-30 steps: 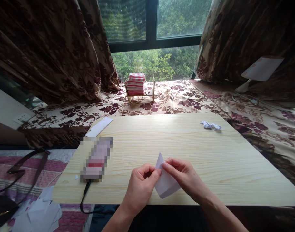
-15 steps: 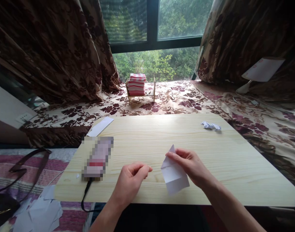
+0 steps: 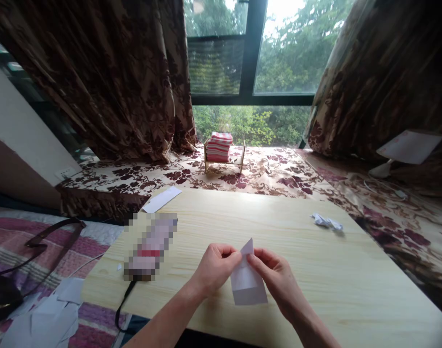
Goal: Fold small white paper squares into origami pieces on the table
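A small white sheet of paper, creased and with a pointed top, is held up over the near part of the wooden table. My left hand pinches its upper left edge between thumb and fingers. On the opposite edge, my right hand grips it the same way, the thumb lying on the front face. The fingertips behind the sheet are hidden.
Folded white paper pieces lie at the table's far right. At the left are a blurred-out device with a black cable and a white paper strip. Loose paper sheets lie on the bed. Striped cloths sit on a small rack by the window.
My left hand has moved right and up to the paper and now pinches it. The paper has turned more upright in my right hand. The whole view has tilted upward.
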{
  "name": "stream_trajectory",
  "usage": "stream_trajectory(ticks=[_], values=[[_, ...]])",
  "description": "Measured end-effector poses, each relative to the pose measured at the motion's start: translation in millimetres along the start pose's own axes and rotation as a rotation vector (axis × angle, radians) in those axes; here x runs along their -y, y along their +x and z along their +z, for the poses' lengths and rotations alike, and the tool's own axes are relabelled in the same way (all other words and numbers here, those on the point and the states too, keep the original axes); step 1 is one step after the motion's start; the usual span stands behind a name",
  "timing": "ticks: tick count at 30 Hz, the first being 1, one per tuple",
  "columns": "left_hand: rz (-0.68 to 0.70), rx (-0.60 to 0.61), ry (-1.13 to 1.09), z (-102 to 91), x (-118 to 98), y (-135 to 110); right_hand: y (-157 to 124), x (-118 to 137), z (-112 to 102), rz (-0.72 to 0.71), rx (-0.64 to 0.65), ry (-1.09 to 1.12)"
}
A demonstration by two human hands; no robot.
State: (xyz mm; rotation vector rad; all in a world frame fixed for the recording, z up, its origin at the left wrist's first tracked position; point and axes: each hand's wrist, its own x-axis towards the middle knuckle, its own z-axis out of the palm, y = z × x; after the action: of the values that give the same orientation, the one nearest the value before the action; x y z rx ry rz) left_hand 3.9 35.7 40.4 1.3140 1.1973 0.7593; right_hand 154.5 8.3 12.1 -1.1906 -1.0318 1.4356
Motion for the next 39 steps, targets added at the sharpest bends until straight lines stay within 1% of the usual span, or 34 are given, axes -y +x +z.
stream_trajectory(ticks=[2,5,9,12,16,21,26,31,39], values=[[0.011,0.005,-0.023,-0.1,1.6,16.2,14.5,-7.4,-1.6,-0.080,-0.049,-0.021],[0.021,0.018,-0.073,-1.2,4.6,38.7,36.3,-17.9,-3.6,-0.211,-0.054,-0.090],[0.025,0.000,-0.112,-0.6,12.8,53.4,49.3,-28.0,-4.3,-0.321,-0.066,-0.160],[0.021,0.000,-0.140,0.8,21.1,54.5,49.6,-32.6,-4.2,-0.427,-0.110,-0.225],[0.004,0.052,-0.176,-1.4,29.0,50.9,46.4,-36.5,-4.4,-0.583,-0.150,-0.325],[-0.020,0.098,-0.213,-8.6,34.0,45.6,40.8,-39.7,-4.1,-0.700,-0.136,-0.458],[-0.021,0.123,-0.237,-12.4,34.6,42.3,37.6,-38.2,-4.9,-0.818,-0.139,-0.617],[-0.020,0.118,-0.252,-12.8,32.4,42.1,38.6,-37.7,-8.4,-0.890,-0.144,-0.741],[-0.013,0.118,-0.234,-13.1,30.6,41.2,37.2,-38.9,-11.1,-0.940,-0.175,-0.854]])
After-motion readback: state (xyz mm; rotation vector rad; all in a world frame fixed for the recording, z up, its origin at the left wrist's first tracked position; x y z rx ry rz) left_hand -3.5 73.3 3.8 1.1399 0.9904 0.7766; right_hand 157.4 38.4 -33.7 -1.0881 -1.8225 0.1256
